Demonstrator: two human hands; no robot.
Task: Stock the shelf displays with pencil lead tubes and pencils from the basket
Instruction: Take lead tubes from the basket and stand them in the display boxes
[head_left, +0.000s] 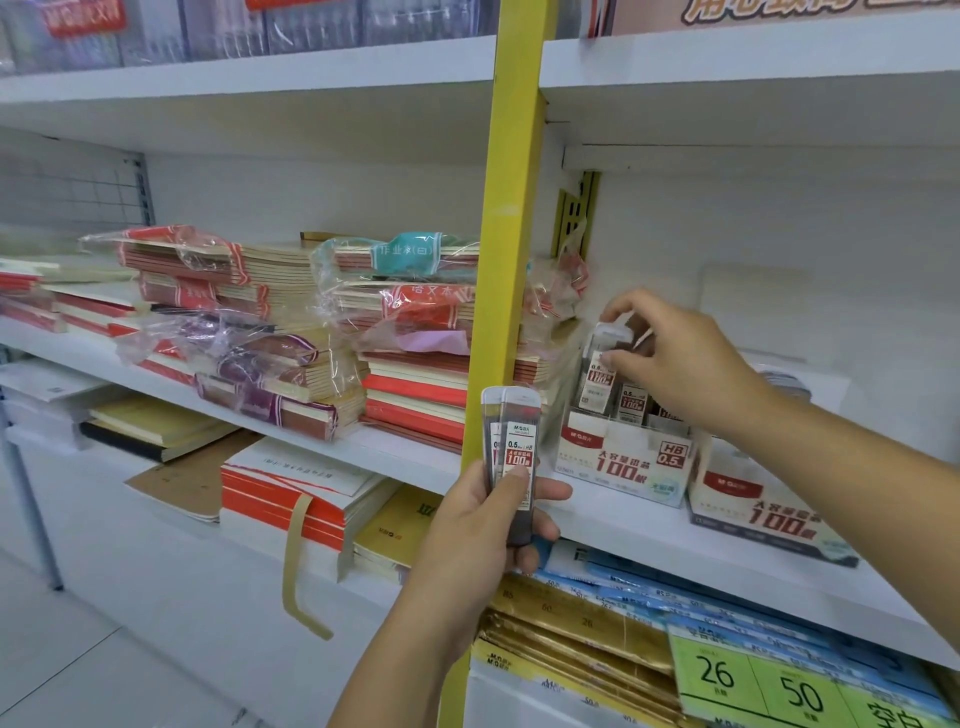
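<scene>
Dark plastic pencil lead tubes w/ white caps (511, 457) gripped upright in L hand (480, 525), before yellow shelf post (514, 208). Rightward, another labelled lead tube (601, 371) pinched by R hand (685, 364), lower end inside white cardboard display box (623, 460).

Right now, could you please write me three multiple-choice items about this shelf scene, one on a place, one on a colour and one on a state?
1. The lead tube pinched by the right hand is: A on the floor; B at the top of the white display box; C in a pocket.
2. The upright post beside that box is: A yellow; B blue; C black.
3. The left hand is: A open and empty; B an empty fist; C gripping lead tubes.
Answers: 1 B, it stands beside the stocked tubes in the box; 2 A, the post is plainly yellow; 3 C, its fingers curl round upright tubes.
</scene>
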